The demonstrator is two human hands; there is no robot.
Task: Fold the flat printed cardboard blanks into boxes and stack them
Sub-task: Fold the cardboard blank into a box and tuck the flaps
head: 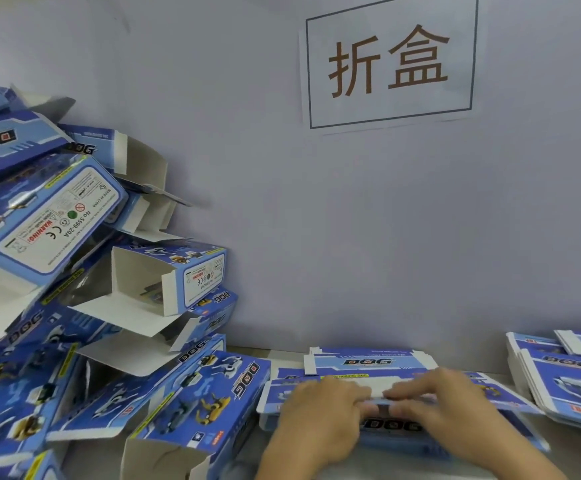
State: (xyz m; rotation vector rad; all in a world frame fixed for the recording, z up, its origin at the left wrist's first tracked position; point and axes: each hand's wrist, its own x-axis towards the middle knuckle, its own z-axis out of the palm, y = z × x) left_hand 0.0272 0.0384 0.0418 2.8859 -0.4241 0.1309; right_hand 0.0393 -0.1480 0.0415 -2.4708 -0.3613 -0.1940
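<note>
A flat blue printed cardboard blank (391, 426) marked DOG lies on top of a low stack of blanks (365, 363) at the table's near edge. My left hand (320, 415) and my right hand (445, 403) lie side by side on it, fingers bent over a white flap (379, 384) and pressing it down along its fold. A tall, untidy pile of folded blue boxes (84, 271) with open white ends leans against the wall on the left.
A second stack of flat blanks (566, 379) sits at the right. A grey wall stands close behind the table with a paper sign (389, 60) bearing two large characters. A folded box (199, 403) lies just left of my left hand.
</note>
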